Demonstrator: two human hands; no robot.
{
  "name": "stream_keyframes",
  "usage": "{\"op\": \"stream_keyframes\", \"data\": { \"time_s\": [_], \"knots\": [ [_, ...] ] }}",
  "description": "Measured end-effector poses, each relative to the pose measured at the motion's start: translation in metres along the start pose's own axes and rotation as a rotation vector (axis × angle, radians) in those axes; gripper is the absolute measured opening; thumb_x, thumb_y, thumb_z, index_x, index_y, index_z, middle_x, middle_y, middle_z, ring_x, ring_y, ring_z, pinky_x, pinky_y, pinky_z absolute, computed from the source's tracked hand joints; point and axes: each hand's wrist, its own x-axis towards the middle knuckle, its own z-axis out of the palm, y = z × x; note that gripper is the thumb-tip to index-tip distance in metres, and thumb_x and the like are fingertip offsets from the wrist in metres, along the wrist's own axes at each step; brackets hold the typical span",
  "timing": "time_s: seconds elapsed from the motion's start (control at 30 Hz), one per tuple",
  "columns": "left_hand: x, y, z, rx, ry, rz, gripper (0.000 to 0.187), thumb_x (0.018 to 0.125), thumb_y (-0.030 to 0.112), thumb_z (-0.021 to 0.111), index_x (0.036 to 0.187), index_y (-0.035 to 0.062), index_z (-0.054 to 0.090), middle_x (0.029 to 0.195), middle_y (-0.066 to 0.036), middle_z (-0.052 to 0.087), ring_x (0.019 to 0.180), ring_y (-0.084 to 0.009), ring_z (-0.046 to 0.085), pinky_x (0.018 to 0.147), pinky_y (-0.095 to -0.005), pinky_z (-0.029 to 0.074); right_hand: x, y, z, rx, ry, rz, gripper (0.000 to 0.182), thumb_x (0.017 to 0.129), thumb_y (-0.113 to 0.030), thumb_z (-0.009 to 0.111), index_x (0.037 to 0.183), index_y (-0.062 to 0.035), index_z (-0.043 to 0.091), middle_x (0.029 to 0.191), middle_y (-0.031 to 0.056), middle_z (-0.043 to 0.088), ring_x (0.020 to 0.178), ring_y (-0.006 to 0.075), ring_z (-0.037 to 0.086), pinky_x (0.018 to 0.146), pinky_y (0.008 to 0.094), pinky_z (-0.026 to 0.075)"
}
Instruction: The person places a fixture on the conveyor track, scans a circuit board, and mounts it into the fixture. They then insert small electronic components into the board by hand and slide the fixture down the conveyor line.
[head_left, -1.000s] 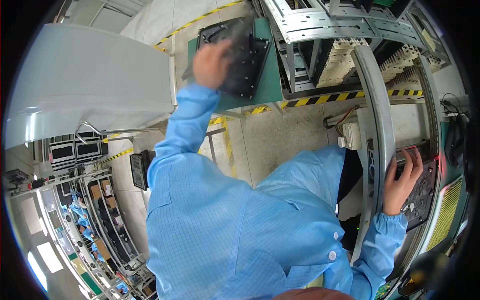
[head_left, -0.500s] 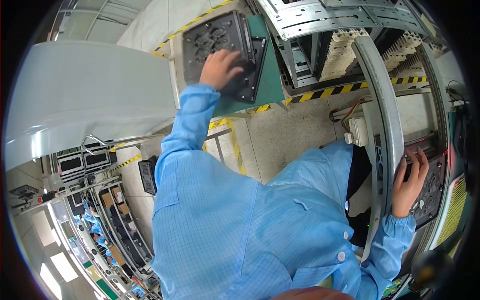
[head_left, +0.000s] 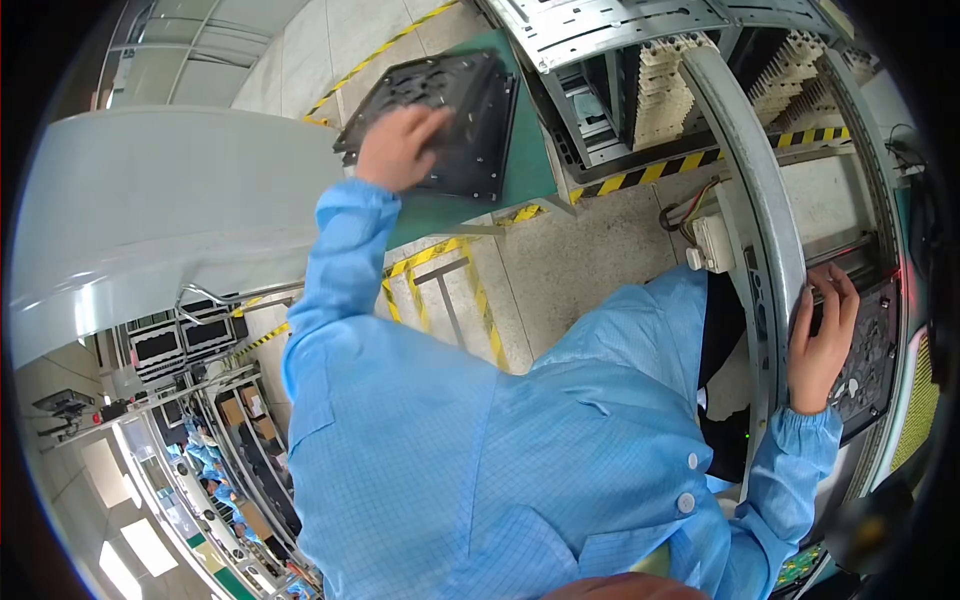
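On the green table [head_left: 528, 168], the black tray [head_left: 405, 85] lies beneath your left hand [head_left: 396, 150], reaching out past your fingers on the far side. That hand is blurred, palm down, its fingers loosely bent and the thumb spread from them; you cannot tell from this view whether they grip the tray or only rest over it. Well apart, your right hand [head_left: 824, 340] is at the metal rail [head_left: 750, 160], half curled, with a gap between thumb and forefinger; its hold is unclear too. Just beside it, a second tray [head_left: 868, 365] sits along the rail's outer side.
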Motion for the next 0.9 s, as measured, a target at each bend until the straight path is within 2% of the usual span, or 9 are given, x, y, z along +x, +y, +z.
{"op": "stream_keyframes", "data": {
  "time_s": [0.1,0.2,0.3,0.4,0.53,0.63,0.73,0.83,0.9],
  "knots": [
    [-0.035,0.042,0.004,-0.073,0.006,0.137,0.063,0.079,0.024,0.079,0.14,0.0155,0.063,0.132,-0.012,0.061,0.121,-0.0353,0.059,0.105,-0.0461,0.047,0.002,-0.002,0.001,0.013,0.018,0.008,0.022,0.1,-0.008,0.06,0.12,-0.0021,0.067,0.132,0.019,0.059,0.123,0.0378,0.06,0.103,0.0436,0.048],
    [-0.06,0.037,0.035,-0.132,0.237,-0.178,0.067,0.079,0.03,0.082,0.141,0.0154,0.062,0.138,-0.015,0.059,0.129,-0.0361,0.053,0.112,-0.0471,0.04,0.003,-0.005,0.001,0.008,0.039,-0.01,0.021,0.098,-0.007,0.063,0.118,-0.0022,0.067,0.129,0.0186,0.061,0.119,0.0388,0.062,0.099,0.0439,0.05],
    [-0.058,-0.033,0.093,-0.109,0.57,-0.743,0.069,0.087,0.045,0.077,0.138,0.0021,0.061,0.132,-0.023,0.062,0.125,-0.0437,0.055,0.112,-0.0492,0.04,0.003,-0.005,-0.001,-0.009,0.035,-0.025,0.021,0.097,-0.007,0.063,0.117,-0.0021,0.067,0.128,0.0191,0.061,0.118,0.0394,0.062,0.099,0.0442,0.05],
    [-0.06,-0.14,0.153,-0.422,0.244,-1.144,0.082,0.088,0.06,0.072,0.138,-0.0035,0.06,0.136,-0.025,0.062,0.128,-0.0398,0.056,0.113,-0.0435,0.039,0.002,-0.004,0.0,-0.01,0.041,-0.028,0.02,0.097,-0.007,0.063,0.116,-0.0019,0.068,0.129,0.0193,0.061,0.118,0.0396,0.062,0.099,0.0444,0.05],
    [-0.067,-0.231,0.237,-0.898,-0.122,-1.271,0.089,0.085,0.069,0.071,0.135,-0.0037,0.065,0.139,-0.021,0.063,0.131,-0.0284,0.057,0.11,-0.0366,0.042,0.001,-0.005,-0.002,-0.003,0.048,-0.009,0.018,0.097,-0.008,0.064,0.113,-0.0014,0.068,0.128,0.0186,0.062,0.117,0.039,0.062,0.098,0.0441,0.05],
    [-0.063,-0.147,0.16,-0.917,-0.298,-1.253,0.083,0.087,0.066,0.071,0.132,-0.0031,0.067,0.128,-0.016,0.07,0.117,-0.027,0.066,0.103,-0.0364,0.048,0.002,-0.006,-0.002,0.002,0.066,-0.026,0.018,0.096,-0.008,0.064,0.112,-0.001,0.068,0.124,0.018,0.063,0.114,0.0385,0.063,0.097,0.044,0.05],
    [-0.082,-0.097,0.144,-1.285,-0.052,-1.243,0.078,0.091,0.062,0.069,0.134,-0.0028,0.065,0.126,-0.016,0.07,0.114,-0.0236,0.066,0.098,-0.0348,0.05,0.002,-0.005,-0.002,0.009,0.07,-0.033,0.018,0.095,-0.008,0.065,0.111,-0.0015,0.069,0.123,0.0176,0.064,0.112,0.0382,0.064,0.096,0.0444,0.05],
    [-0.106,0.026,0.126,-0.596,0.728,-0.943,0.049,0.104,0.048,0.059,0.106,0.0001,0.069,0.098,-0.009,0.07,0.09,-0.019,0.061,0.083,-0.0353,0.049,0.002,-0.004,-0.002,0.017,0.085,-0.054,0.017,0.095,-0.009,0.065,0.11,-0.0021,0.069,0.12,0.0165,0.065,0.109,0.0375,0.065,0.094,0.044,0.051],
    [-0.129,0.122,0.127,-0.773,0.539,-0.942,0.029,0.104,0.033,0.062,0.107,0.0039,0.065,0.098,-0.008,0.064,0.089,-0.0185,0.056,0.086,-0.034,0.047,0.003,-0.005,-0.004,0.019,0.075,-0.033,0.016,0.095,-0.01,0.065,0.108,-0.0024,0.069,0.119,0.0159,0.065,0.107,0.037,0.065,0.092,0.0436,0.051]
  ]
}}
